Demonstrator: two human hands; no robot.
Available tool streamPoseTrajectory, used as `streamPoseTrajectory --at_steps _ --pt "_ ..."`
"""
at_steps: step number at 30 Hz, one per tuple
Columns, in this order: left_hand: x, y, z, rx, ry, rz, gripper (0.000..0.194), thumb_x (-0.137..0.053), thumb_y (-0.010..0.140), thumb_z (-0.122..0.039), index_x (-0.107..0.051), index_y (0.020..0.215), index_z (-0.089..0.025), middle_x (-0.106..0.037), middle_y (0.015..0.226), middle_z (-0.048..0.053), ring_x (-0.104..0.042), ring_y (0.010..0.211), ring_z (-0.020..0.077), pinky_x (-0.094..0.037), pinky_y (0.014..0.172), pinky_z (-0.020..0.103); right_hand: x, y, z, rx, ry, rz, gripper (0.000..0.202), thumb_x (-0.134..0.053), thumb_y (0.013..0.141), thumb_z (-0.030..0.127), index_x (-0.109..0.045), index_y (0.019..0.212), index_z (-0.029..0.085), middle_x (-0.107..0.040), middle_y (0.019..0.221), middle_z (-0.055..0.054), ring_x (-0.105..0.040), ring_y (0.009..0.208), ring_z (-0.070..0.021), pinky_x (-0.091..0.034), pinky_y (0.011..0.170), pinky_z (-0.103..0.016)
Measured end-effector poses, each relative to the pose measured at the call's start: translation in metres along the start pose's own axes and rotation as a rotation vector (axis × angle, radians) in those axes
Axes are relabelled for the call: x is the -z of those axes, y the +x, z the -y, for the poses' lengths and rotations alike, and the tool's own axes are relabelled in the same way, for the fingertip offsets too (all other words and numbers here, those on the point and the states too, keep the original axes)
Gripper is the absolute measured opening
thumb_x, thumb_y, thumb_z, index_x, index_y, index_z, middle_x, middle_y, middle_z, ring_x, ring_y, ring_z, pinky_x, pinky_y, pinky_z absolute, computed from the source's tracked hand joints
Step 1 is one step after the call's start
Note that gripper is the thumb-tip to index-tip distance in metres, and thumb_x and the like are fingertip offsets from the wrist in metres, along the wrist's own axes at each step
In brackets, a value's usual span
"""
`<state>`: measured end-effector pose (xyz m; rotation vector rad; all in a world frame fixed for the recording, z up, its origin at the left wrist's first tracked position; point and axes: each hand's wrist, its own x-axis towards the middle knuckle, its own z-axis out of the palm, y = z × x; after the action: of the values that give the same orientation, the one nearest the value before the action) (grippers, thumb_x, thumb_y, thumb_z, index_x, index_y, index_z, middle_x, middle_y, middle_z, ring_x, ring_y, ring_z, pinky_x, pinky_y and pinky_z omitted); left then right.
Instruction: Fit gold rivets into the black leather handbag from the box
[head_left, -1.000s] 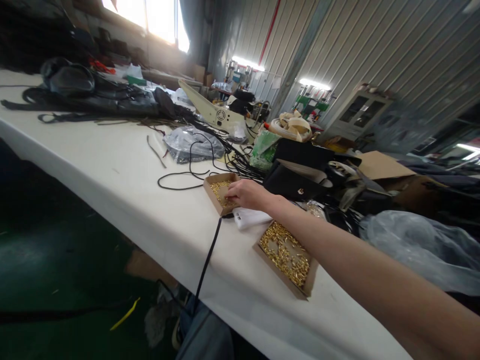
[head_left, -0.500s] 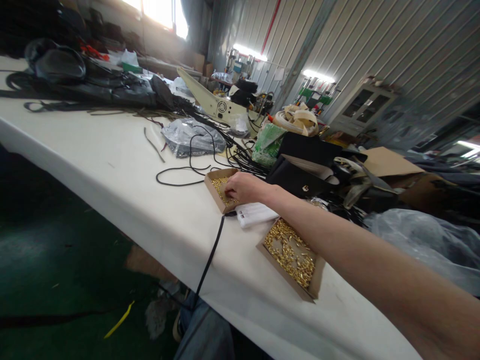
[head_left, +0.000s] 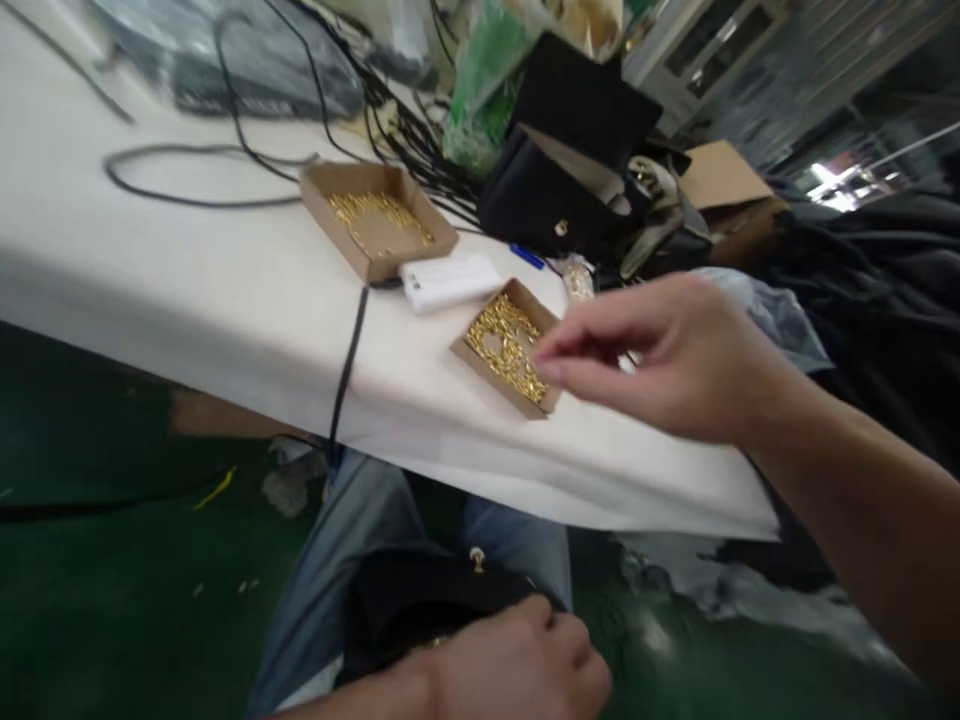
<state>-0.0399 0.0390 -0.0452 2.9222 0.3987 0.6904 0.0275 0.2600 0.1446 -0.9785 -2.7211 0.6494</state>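
My right hand (head_left: pixel 660 355) is raised beside a small cardboard tray (head_left: pixel 491 372) of small gold-coloured metal pieces (head_left: pixel 510 345). Its thumb and forefinger meet in a pinch; whatever may be between them is too small to make out. A second cardboard tray (head_left: pixel 341 235), with more gold pieces, sits farther left. On my lap lies a black bag (head_left: pixel 405 600) with a gold-coloured fitting (head_left: pixel 477 560). My left hand (head_left: pixel 525 660) is closed at the bag's near edge, its fingertips hidden.
Between the trays lies a white power bank (head_left: pixel 450 280) with a black cable (head_left: pixel 349 360) hanging over the table edge. Another black bag (head_left: pixel 559 190) stands open behind, near a blue pen (head_left: pixel 527 256). Black cords (head_left: pixel 202 202) and a plastic-wrapped bundle (head_left: pixel 247 60) are at the back left.
My right hand has left the farther tray and come back to the right, past the nearer one. My view has tipped down, bringing my left hand and the bag on my lap into sight.
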Motion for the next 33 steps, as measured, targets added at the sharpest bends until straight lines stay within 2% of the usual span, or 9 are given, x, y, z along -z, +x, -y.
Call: streamPoseTrajectory --at_steps 2,4,6,9,15,18,24,28,33 --pt "-0.004 -0.001 -0.001 0.107 -0.171 -0.089 0.029 -0.072 0.105 -0.035 -0.067 0.083 -0.017 -0.059 0.092 0.008 -0.055 0.078 0.0204 -0.042 0.056 0.035 -0.005 -0.076 0.014 -0.237 0.069 0.241 0.016 -0.076 0.098 0.028 -0.087 0.088 0.023 -0.069 0.063 0.004 -0.056 0.052 -0.0098 -0.038 0.049 -0.022" --pt "-0.003 -0.003 0.0 0.097 -0.208 -0.123 0.025 -0.079 0.099 -0.031 -0.067 0.083 -0.016 -0.056 0.089 0.006 -0.052 0.078 0.0213 -0.035 0.056 0.036 -0.019 -0.139 0.027 -0.403 0.119 0.388 0.022 -0.068 0.1 0.023 -0.084 0.086 0.023 -0.066 0.061 0.004 -0.055 0.052 -0.0101 -0.037 0.051 -0.024" --pt "0.001 -0.003 0.001 0.072 -0.197 -0.118 0.022 -0.078 0.099 -0.028 -0.067 0.084 -0.016 -0.056 0.088 0.006 -0.051 0.078 0.0221 -0.033 0.058 0.037 -0.039 -0.183 0.035 -0.441 0.122 0.432 0.022 -0.065 0.098 0.016 -0.081 0.083 0.021 -0.068 0.065 0.002 -0.056 0.057 -0.0111 -0.037 0.057 -0.026" --pt "0.003 -0.002 -0.005 0.045 -0.164 -0.093 0.018 -0.074 0.1 -0.024 -0.065 0.086 -0.016 -0.058 0.086 0.005 -0.052 0.075 0.0222 -0.032 0.059 0.039 -0.064 -0.215 0.037 -0.475 0.198 0.4 0.024 -0.062 0.094 0.012 -0.073 0.073 0.019 -0.055 0.061 0.005 -0.048 0.057 -0.0105 -0.033 0.058 -0.028" --pt "-0.003 -0.006 -0.03 0.085 -0.092 -0.123 0.023 -0.064 0.103 -0.019 -0.058 0.081 -0.018 -0.054 0.077 0.003 -0.046 0.063 0.0196 -0.025 0.056 0.039 -0.078 -0.233 0.037 -0.651 0.456 0.435 0.027 -0.06 0.091 0.011 -0.059 0.065 0.019 -0.029 0.06 0.009 -0.029 0.055 -0.0087 -0.022 0.051 -0.026" --pt "-0.002 -0.009 -0.036 0.072 -0.056 -0.112 0.021 -0.064 0.101 -0.02 -0.058 0.081 -0.018 -0.054 0.077 0.004 -0.046 0.064 0.0196 -0.025 0.056 0.039 -0.089 -0.243 0.037 -0.587 0.434 0.454 0.028 -0.059 0.088 0.007 -0.054 0.062 0.018 -0.027 0.059 0.009 -0.028 0.055 -0.0085 -0.021 0.052 -0.025" --pt "0.008 -0.009 -0.041 0.04 -0.036 -0.049 0.022 -0.068 0.1 -0.023 -0.06 0.08 -0.018 -0.053 0.079 0.003 -0.048 0.067 0.0205 -0.029 0.057 0.04 -0.105 -0.252 0.037 -0.359 -0.098 0.523 0.025 -0.061 0.099 0.02 -0.072 0.077 0.019 -0.074 0.069 -0.003 -0.052 0.056 -0.0137 -0.02 0.059 -0.033" --pt "0.006 -0.008 -0.044 0.005 -0.071 -0.031 0.026 -0.066 0.1 -0.025 -0.058 0.077 -0.019 -0.052 0.078 0.003 -0.046 0.067 0.0201 -0.029 0.058 0.04 -0.102 -0.239 0.041 -0.336 -0.207 0.698 0.025 -0.063 0.099 0.021 -0.076 0.078 0.02 -0.08 0.074 -0.008 -0.065 0.059 -0.0194 -0.018 0.057 -0.034" --pt "-0.003 -0.008 -0.05 0.018 -0.075 -0.135 0.025 -0.061 0.098 -0.02 -0.057 0.074 -0.02 -0.052 0.075 0.004 -0.043 0.065 0.0197 -0.026 0.06 0.041 -0.104 -0.227 0.041 -0.283 -0.221 0.788 0.021 -0.065 0.1 0.018 -0.08 0.085 0.017 -0.082 0.078 -0.012 -0.073 0.064 -0.024 -0.016 0.054 -0.036"
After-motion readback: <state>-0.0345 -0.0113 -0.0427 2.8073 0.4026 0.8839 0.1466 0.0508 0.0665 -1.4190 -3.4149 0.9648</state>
